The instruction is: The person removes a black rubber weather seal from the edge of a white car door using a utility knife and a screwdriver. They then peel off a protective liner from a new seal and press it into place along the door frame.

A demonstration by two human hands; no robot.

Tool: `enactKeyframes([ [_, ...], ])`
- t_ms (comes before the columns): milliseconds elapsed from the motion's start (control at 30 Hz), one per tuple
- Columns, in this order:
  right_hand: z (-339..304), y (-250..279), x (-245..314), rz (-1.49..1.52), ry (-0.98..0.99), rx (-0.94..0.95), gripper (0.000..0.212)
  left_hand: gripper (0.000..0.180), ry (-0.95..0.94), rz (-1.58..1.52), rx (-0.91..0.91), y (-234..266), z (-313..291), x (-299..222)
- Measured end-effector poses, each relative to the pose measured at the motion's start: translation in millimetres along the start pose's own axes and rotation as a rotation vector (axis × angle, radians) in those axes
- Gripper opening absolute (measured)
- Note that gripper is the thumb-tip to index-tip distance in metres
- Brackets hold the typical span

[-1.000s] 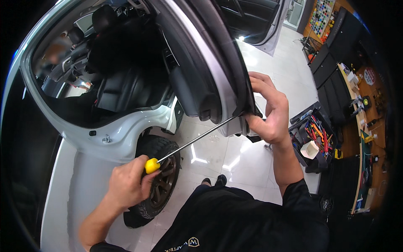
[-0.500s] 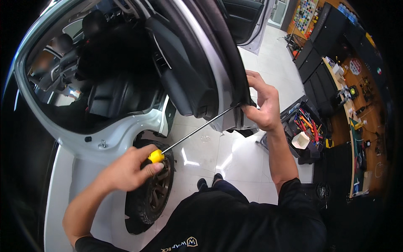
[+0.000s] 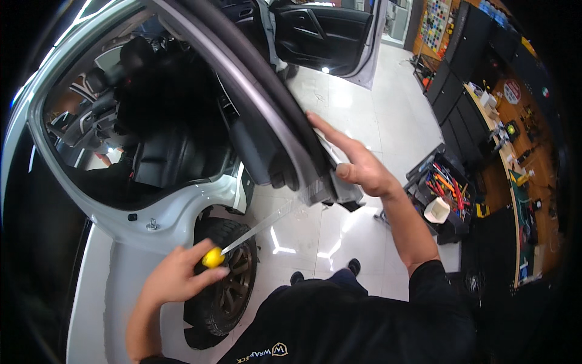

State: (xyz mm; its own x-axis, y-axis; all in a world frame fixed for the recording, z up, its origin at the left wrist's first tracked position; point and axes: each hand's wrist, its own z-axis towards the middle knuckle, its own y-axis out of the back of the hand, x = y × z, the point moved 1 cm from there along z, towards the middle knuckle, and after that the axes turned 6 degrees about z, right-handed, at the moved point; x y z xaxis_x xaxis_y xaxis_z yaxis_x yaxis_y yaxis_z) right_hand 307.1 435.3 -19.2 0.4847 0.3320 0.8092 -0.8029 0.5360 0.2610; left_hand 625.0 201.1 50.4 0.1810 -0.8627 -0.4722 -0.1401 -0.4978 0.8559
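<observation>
In my left hand (image 3: 173,276), closed around its yellow handle, is a screwdriver (image 3: 213,258). Its long, thin metal shaft is smeared by motion and slants up to the right, toward the lower edge of the silver car door (image 3: 276,121). Whether the tip touches the door cannot be made out. My right hand (image 3: 367,170) is open at the door's outer side, fingers stretched along it and the thumb apart. The door stands ajar between my hands and the car's dark interior.
The car's body (image 3: 163,209) and a rear wheel (image 3: 233,273) are at the left. A second open door (image 3: 327,39) stands farther off. At the right are a tool cart (image 3: 464,233) full of hand tools and a workbench (image 3: 506,182). My feet are on pale floor tiles.
The screwdriver has come down and away from the door's edge. The door has swung left, toward the car. My right hand has opened from its grip on the edge and moved left.
</observation>
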Motion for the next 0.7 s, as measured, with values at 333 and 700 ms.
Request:
enactKeyframes([
  [333, -22.6, 4.5, 3.6, -0.151, 0.379, 0.270, 0.092, 0.038, 0.863, -0.525, 0.194, -269.9, 24.7, 71.3],
  [700, -328.5, 147.1, -193.2, 0.163, -1.063, -0.152, 0.032, 0.050, 0.455, -0.276, 0.106, -426.6, 277.2, -164.6],
])
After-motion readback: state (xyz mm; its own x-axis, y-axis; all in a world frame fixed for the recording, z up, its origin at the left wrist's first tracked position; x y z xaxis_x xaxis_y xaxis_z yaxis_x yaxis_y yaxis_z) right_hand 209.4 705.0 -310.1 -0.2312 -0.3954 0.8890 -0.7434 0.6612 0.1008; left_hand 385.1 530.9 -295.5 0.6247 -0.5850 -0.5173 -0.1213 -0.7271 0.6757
